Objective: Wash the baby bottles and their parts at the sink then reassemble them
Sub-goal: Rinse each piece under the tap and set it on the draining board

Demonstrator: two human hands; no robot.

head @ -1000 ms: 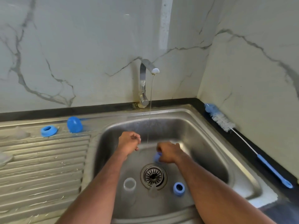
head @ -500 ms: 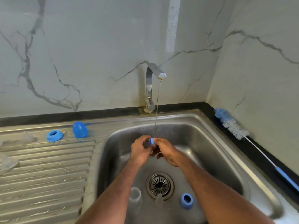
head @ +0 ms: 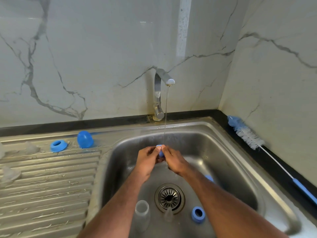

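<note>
Both hands meet over the steel sink (head: 228, 152) under a thin stream from the tap (head: 158, 93). My left hand (head: 147, 160) and my right hand (head: 173, 160) pinch a small blue bottle part (head: 160, 152) between their fingertips, mostly hidden by the fingers. On the sink floor lie a clear bottle (head: 142, 215), a clear teat (head: 168, 214) by the drain (head: 169, 197) and a blue collar ring (head: 198, 214). Another blue piece (head: 209, 178) peeks out behind my right forearm.
On the ribbed drainboard (head: 51, 186) at the left sit a blue ring (head: 58, 146), a blue cap (head: 85, 139) and clear parts (head: 10, 174) near the edge. A long blue-handled bottle brush (head: 248, 136) lies along the black counter strip on the right.
My hands came together from apart and rose under the stream, now both pinching the blue part. The camera view shifted slightly lower and closer.
</note>
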